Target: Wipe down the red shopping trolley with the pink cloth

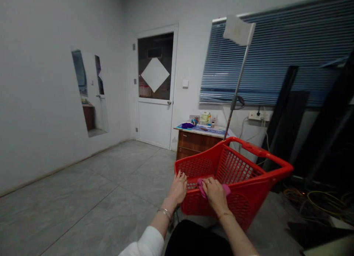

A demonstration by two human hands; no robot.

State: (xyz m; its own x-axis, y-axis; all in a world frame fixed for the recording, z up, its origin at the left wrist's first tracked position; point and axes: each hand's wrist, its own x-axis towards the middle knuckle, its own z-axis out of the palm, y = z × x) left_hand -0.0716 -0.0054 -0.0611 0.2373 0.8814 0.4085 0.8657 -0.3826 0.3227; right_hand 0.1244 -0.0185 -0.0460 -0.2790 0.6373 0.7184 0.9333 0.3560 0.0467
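Note:
A red plastic shopping cart [250, 184] stands in front of me, its basket walls perforated and its handle bar toward the far right. My left hand [178, 186] is at the near left corner of the basket, fingers curled over the rim. In my right hand [215, 194] is a pink cloth [226, 190], bunched under the fingers and pressed on the basket's near rim. Part of the cloth sticks out on both sides of that hand. The palm sides of both hands are hidden.
Behind the cart stands a wooden drawer cabinet [190, 140] with a purple cloth [187, 125] and small bottles on top. A pole with a white flag [237, 30] rises beside it. Cables [323, 200] lie on the floor at right. A white door [155, 118] is shut at the back.

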